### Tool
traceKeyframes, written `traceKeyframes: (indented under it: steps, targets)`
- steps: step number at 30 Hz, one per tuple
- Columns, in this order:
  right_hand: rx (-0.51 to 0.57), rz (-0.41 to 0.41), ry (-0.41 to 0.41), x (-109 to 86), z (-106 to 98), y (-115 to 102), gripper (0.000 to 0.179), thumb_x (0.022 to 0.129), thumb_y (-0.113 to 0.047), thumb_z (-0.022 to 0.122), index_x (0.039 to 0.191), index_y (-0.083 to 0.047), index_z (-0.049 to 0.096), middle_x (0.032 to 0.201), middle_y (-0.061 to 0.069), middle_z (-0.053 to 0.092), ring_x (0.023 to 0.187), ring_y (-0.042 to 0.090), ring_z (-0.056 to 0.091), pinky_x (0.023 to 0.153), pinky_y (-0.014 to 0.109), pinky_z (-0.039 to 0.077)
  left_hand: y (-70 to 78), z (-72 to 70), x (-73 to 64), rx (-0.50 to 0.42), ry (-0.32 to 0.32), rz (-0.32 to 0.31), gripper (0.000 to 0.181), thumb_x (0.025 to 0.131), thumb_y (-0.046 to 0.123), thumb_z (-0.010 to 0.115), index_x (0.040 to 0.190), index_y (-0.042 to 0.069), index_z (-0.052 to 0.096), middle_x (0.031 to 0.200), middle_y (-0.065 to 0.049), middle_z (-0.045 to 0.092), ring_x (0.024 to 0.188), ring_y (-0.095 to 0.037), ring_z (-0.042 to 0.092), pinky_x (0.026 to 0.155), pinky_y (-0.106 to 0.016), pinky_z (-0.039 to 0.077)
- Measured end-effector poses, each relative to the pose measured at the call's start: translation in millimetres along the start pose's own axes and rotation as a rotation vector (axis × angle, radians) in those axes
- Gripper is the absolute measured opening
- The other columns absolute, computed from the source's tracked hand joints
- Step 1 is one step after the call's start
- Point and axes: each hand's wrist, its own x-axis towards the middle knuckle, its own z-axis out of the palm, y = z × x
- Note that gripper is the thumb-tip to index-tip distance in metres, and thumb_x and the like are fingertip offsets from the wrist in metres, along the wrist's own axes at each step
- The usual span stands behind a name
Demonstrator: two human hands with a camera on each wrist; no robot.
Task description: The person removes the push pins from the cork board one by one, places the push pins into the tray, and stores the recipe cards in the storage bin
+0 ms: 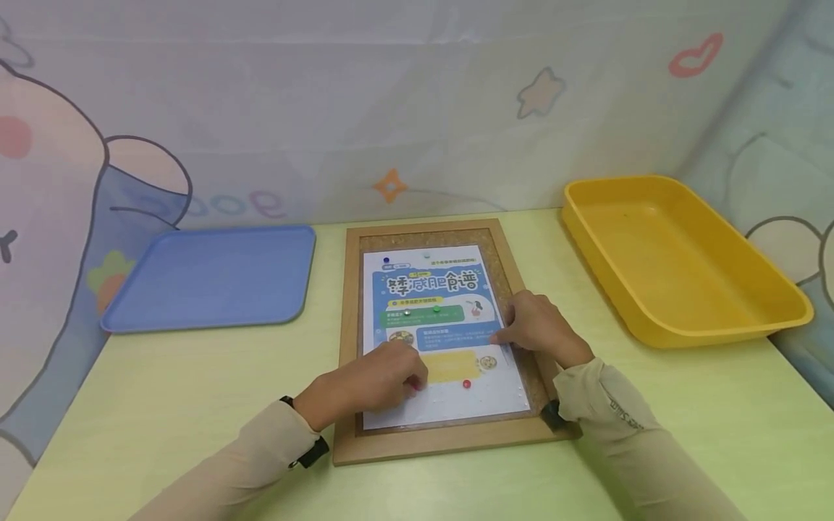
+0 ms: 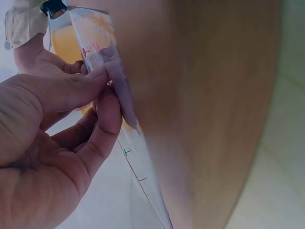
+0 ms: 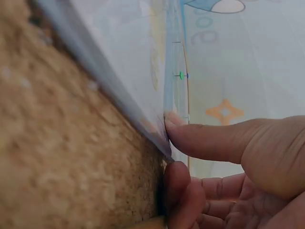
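A printed sheet [image 1: 449, 401] with blue headings lies on a wood-framed cork board [image 1: 430, 450]. Several pushpins stand in it, among them a blue pushpin [image 1: 386, 260], a green pushpin [image 1: 437, 309] and a red pushpin [image 1: 466, 384]. Over the sheet's lower left, my left hand [image 1: 371, 380] pinches a small reddish pushpin [image 1: 413, 387] between thumb and forefinger, its tip hidden by the fingers. My right hand [image 1: 544, 329] pinches the sheet's right edge; in the right wrist view the thumb [image 3: 205, 140] lies on the paper and a fingertip [image 3: 176, 179] sits at its edge.
To the left on the pale table [image 1: 215, 405] lies a flat blue tray [image 1: 215, 278]. A deep yellow bin [image 1: 691, 253] stands at the right. Behind the table hangs a printed cartoon backdrop [image 1: 391, 101].
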Motion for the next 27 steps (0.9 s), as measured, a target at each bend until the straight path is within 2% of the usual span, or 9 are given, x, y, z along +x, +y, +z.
traceKeyframes:
  steps: [4, 11, 15, 21, 27]
  targets:
    - [-0.011, -0.022, -0.03, 3.7, -3.3, -0.9, 0.031, 0.08, -0.017, 0.083, 0.087, -0.001, 0.057, 0.076, 0.01, 0.06, 0.064, 0.019, 0.053, 0.054, 0.026, 0.04, -0.5, -0.6, 0.0, -0.004, 0.005, 0.012, 0.014, 0.085, -0.004, 0.072, 0.093, 0.005, 0.079, 0.088, -0.003, 0.076, 0.075, -0.013, 0.055, 0.076, -0.023, 0.048]
    - [-0.059, -0.006, -0.046, 4.7, -6.1, -5.0, 0.031, 0.079, -0.018, 0.084, 0.086, -0.001, 0.058, 0.075, 0.01, 0.059, 0.062, 0.02, 0.054, 0.053, 0.026, 0.04, -1.4, -0.4, 1.3, -0.026, -0.005, 0.013, 0.014, 0.085, -0.005, 0.071, 0.092, 0.005, 0.079, 0.085, -0.003, 0.075, 0.073, -0.012, 0.055, 0.071, -0.02, 0.048]
    - [-0.018, -0.004, -0.065, 5.5, -6.4, -5.5, 0.031, 0.08, -0.015, 0.083, 0.089, 0.0, 0.057, 0.076, 0.012, 0.061, 0.057, 0.019, 0.058, 0.051, 0.024, 0.045, -2.2, -0.3, 0.3, -0.026, 0.0, 0.012, 0.014, 0.085, -0.005, 0.071, 0.092, 0.005, 0.079, 0.085, -0.002, 0.075, 0.073, -0.012, 0.055, 0.072, -0.021, 0.048]
    - [0.056, -0.005, -0.09, 7.5, -4.0, -4.3, 0.034, 0.081, -0.011, 0.082, 0.097, 0.003, 0.054, 0.083, 0.015, 0.061, 0.055, 0.017, 0.058, 0.052, 0.023, 0.051, -2.1, -1.5, -3.0, -0.032, -0.002, -0.03, 0.012, 0.087, 0.0, 0.071, 0.094, 0.007, 0.079, 0.085, 0.001, 0.074, 0.075, -0.011, 0.055, 0.072, -0.02, 0.048]
    - [0.075, -0.008, -0.084, 6.7, -3.5, -0.9, 0.035, 0.081, -0.011, 0.082, 0.098, 0.004, 0.055, 0.082, 0.015, 0.062, 0.055, 0.016, 0.059, 0.053, 0.024, 0.053, -3.5, -2.8, -3.3, 0.022, -0.026, -0.037, 0.008, 0.089, 0.008, 0.073, 0.094, 0.01, 0.079, 0.081, 0.005, 0.072, 0.074, -0.01, 0.053, 0.071, -0.019, 0.046]
